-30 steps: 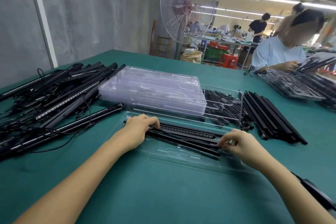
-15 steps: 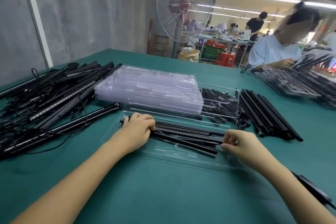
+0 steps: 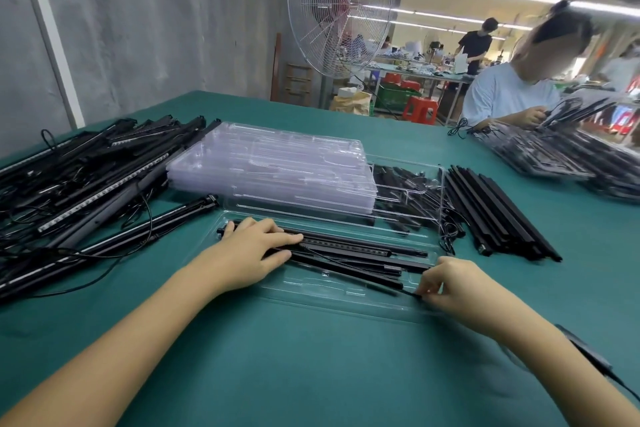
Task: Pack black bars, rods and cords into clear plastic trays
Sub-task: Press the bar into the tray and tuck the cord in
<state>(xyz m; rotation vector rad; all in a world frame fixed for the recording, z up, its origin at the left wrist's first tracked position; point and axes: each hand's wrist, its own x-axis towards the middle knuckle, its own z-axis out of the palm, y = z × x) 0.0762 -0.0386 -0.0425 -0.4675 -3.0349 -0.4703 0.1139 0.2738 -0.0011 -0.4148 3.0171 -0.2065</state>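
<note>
Pressing down with straight fingers, the left hand (image 3: 256, 250) pinned the left ends of the long black light bars (image 3: 346, 245), while the right hand (image 3: 460, 284) pinched the right tip of a thin black rod (image 3: 360, 272), all inside the shallow clear plastic tray (image 3: 304, 291) on the green-covered table (image 3: 311, 374). Pushed down as it lay, the rod would likely ride up over the tray's moulding or snag its neighbours, and the light tray could skid. The bars' long axis ran left to right along the tray, whereas the rod slanted, its right end nearer the person.
</note>
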